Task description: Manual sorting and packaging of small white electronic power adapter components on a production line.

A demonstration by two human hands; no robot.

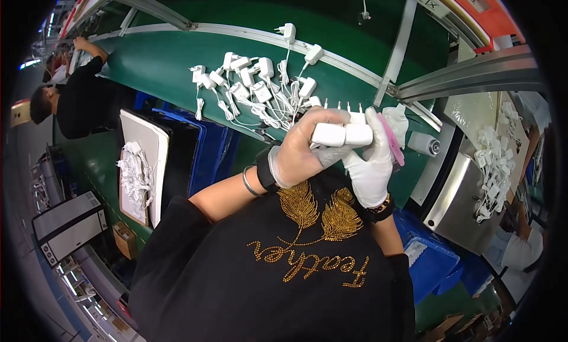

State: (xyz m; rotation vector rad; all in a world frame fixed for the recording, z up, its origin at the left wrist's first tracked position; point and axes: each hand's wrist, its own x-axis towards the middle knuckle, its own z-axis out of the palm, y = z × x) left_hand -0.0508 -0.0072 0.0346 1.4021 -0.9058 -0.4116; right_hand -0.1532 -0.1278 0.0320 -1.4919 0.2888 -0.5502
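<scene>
Plugs (329,135), white and side by side, sit between the left grip (297,149) and the right grip (370,173), both closed on them, pins pointing away from the body. Beyond the left grip, a heap of corded plugs (261,92) lies on the green surface (154,58); a pink strip (391,139) is just right of the right grip.

Green benchtop (154,52) — 11 o'clock | metal beam (467,78) — 2 o'clock | metal table (455,197), 3 o'clock | green floor (94,164), 9 o'clock | strip light (29,64), 10 o'clock

held adapters (329,135): far sides hidden | right-rim co-worker (523,250): cut off
</scene>
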